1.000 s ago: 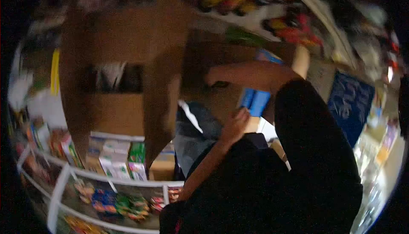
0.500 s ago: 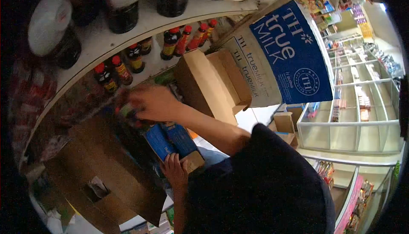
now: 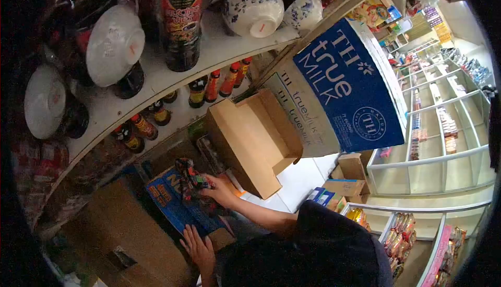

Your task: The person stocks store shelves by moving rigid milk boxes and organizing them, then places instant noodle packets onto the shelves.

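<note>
My right hand (image 3: 220, 191) is closed on a small dark packet (image 3: 191, 176) with red and green marks, held over a blue carton (image 3: 169, 190). My left hand (image 3: 198, 246) lies with its fingers spread against the near side of that carton, beside a large brown cardboard box (image 3: 135, 229). An empty open cardboard box (image 3: 261, 130) stands beyond my right hand, tilted, its inside facing up.
A shelf (image 3: 209, 41) above carries patterned bowls (image 3: 254, 13) and dark bottles (image 3: 181, 31). Small red-capped bottles (image 3: 229, 79) stand beneath it. A blue and white milk carton (image 3: 349, 88) is upright behind the open box. Glass shelving (image 3: 428, 172) lines the right.
My right hand has drawn back from the lower shelf toward the blue carton, and the packet now shows clearly in it. The camera view has shifted, and more of the upper shelf shows.
</note>
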{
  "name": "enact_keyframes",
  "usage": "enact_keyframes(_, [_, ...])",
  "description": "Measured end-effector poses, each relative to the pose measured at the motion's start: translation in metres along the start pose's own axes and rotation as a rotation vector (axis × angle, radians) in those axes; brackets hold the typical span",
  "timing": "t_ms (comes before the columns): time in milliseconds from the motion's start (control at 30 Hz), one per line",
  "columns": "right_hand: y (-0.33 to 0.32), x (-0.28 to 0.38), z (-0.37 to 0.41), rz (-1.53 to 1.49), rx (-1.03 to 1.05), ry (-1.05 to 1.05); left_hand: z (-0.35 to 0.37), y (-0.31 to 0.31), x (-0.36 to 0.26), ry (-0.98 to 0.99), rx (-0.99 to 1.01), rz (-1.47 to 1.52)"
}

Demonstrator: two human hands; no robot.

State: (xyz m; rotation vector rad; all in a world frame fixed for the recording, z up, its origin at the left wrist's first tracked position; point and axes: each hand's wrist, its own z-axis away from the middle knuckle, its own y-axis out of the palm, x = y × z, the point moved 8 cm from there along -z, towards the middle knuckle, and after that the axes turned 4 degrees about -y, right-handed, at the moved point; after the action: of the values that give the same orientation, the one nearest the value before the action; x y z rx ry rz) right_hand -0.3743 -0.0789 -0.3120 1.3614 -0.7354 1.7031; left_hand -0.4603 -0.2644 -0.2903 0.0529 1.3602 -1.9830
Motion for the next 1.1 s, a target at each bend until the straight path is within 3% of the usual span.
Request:
enact_keyframes(67, [0.009,-0.004,0.002,-0.042,-0.01,0.045,-0.002,-0.003,-0.007,-0.013,-0.009,0.047])
enact_keyframes(100, [0.012,-0.003,0.003,-0.069,-0.016,0.09,-0.005,-0.014,-0.014,-0.111,-0.047,0.11])
enact_keyframes(133, [0.024,-0.004,0.006,-0.331,0.06,0.197,-0.007,-0.02,-0.016,-0.208,-0.087,0.173])
enact_keyframes(167, [0.024,0.001,0.007,-0.338,0.051,0.188,-0.01,-0.02,-0.021,-0.197,-0.088,0.165])
enact_keyframes(233, [0.037,-0.005,0.012,-0.284,0.078,0.243,-0.013,-0.025,-0.024,-0.188,-0.155,0.11])
enact_keyframes(267, [0.039,-0.012,0.011,-0.009,0.08,0.176,-0.017,-0.024,-0.025,-0.187,-0.157,0.093])
enact_keyframes(300, [0.04,-0.012,0.01,-0.031,0.082,0.178,-0.021,-0.018,-0.027,-0.148,-0.108,0.18])
enact_keyframes(367, [0.05,0.001,0.011,0.282,0.183,0.063,-0.026,-0.012,-0.028,-0.075,-0.095,0.169])
enact_keyframes(433, [0.05,0.049,0.004,-0.269,0.263,0.219,-0.032,-0.014,-0.022,-0.069,-0.147,0.084])
enact_keyframes(467, [0.053,-0.005,0.002,-0.1,0.119,0.206,-0.031,-0.011,-0.019,-0.088,-0.179,0.115])
enact_keyframes(500, [0.056,0.012,0.0,-0.396,0.137,0.224,-0.03,-0.005,-0.012,-0.046,-0.222,0.1])
enact_keyframes(533, [0.064,-0.051,-0.005,-0.24,0.042,0.086,-0.032,-0.003,-0.011,0.021,-0.26,0.097])
enact_keyframes(600, [0.048,-0.07,-0.003,0.298,-0.138,-0.183,-0.036,-0.004,-0.012,0.057,-0.253,0.202])
enact_keyframes(667, [0.043,-0.11,-0.009,0.138,-0.14,0.123,-0.036,-0.006,-0.012,0.064,-0.271,0.204])
enact_keyframes(767, [0.028,-0.196,-0.038,0.23,-0.169,0.019,-0.039,-0.005,-0.011,0.016,-0.231,0.214])
enact_keyframes(833, [0.01,-0.239,-0.037,0.29,-0.22,0.432,-0.037,-0.007,-0.013,0.051,-0.274,0.21])
enact_keyframes(867, [0.005,-0.244,-0.037,0.282,-0.209,0.441,-0.036,-0.006,-0.012,0.039,-0.27,0.201])
enact_keyframes(933, [0.025,-0.237,-0.041,-0.195,0.002,0.516,-0.037,-0.007,-0.017,0.127,-0.269,0.177])
enact_keyframes(967, [0.034,-0.214,-0.035,-0.211,0.0,0.524,-0.036,-0.007,-0.016,0.126,-0.258,0.163])
enact_keyframes(1033, [0.043,-0.106,-0.03,-0.002,-0.068,0.052,-0.035,-0.005,-0.016,0.111,-0.243,0.206])
enact_keyframes(1100, [0.053,-0.014,-0.02,0.326,-0.085,-0.28,-0.034,0.01,-0.002,0.024,-0.185,0.264])
